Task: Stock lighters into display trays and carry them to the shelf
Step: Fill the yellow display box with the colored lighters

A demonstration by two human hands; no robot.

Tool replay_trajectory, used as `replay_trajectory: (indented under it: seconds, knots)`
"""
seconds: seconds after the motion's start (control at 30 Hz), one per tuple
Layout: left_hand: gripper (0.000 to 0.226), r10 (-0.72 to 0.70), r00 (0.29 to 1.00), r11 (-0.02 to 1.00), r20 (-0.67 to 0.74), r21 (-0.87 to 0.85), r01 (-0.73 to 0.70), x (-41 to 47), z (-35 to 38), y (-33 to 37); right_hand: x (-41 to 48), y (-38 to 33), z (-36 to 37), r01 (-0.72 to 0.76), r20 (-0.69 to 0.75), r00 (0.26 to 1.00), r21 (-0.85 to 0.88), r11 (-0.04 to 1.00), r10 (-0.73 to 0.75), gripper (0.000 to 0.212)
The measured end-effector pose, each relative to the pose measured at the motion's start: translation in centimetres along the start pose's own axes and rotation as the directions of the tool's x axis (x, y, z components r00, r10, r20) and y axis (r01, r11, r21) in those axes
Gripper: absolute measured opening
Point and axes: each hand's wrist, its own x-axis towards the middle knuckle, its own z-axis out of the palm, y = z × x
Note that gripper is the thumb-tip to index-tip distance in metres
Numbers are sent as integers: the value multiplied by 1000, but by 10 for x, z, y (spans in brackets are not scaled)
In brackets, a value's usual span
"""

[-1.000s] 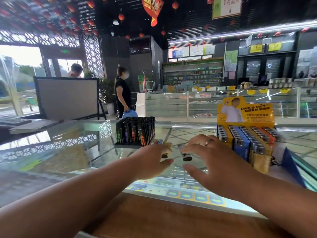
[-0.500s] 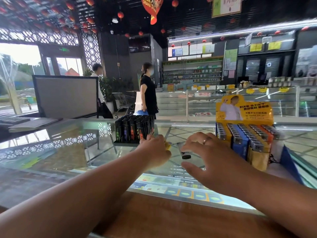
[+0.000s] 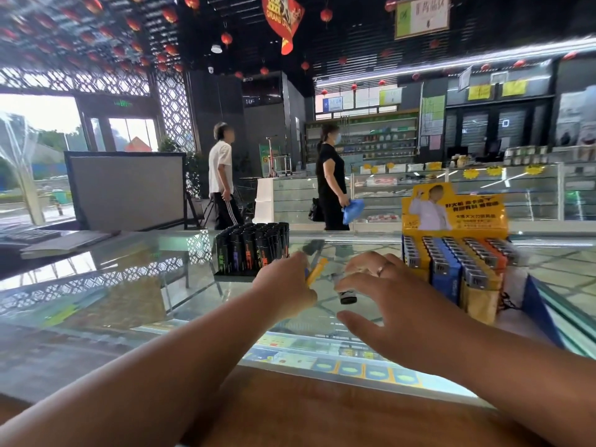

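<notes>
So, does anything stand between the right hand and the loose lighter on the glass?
Nothing visible does. The right hand is spread right above the lighter, its fingers covering the top end. The left hand, holding a yellow lighter, is off to the left, not between them.

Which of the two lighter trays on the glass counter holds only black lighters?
The low black tray beyond the left hand. The yellow box beside the right hand holds blue, orange and yellow lighters and has a printed card standing behind them.

left hand (image 3: 283, 287): now gripping yellow lighter (image 3: 317, 270), apparently lifted | bystanders (image 3: 222, 175): walked rightward
</notes>
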Motion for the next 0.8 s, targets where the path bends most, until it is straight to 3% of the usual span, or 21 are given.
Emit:
replay_trajectory:
  seconds: [0.17,0.27,0.53,0.8]
  knots:
    - [26,73,995,936,-61,-340,-90,-10,-5,-2,-1,0,-4,26,-39,999,-16,1000,-26,42]
    - [21,154,980,876,-129,-440,-195,-13,-8,11,0,-1,-13,44,-102,994,-42,998,-48,40]
    - [27,310,911,770,-271,-491,-408,-9,-15,69,12,11,-63,-22,-406,914,-115,993,-26,34]
    - [28,327,878,706,-348,-528,-472,2,-3,104,13,46,-80,-199,-445,880,-32,979,165,29]
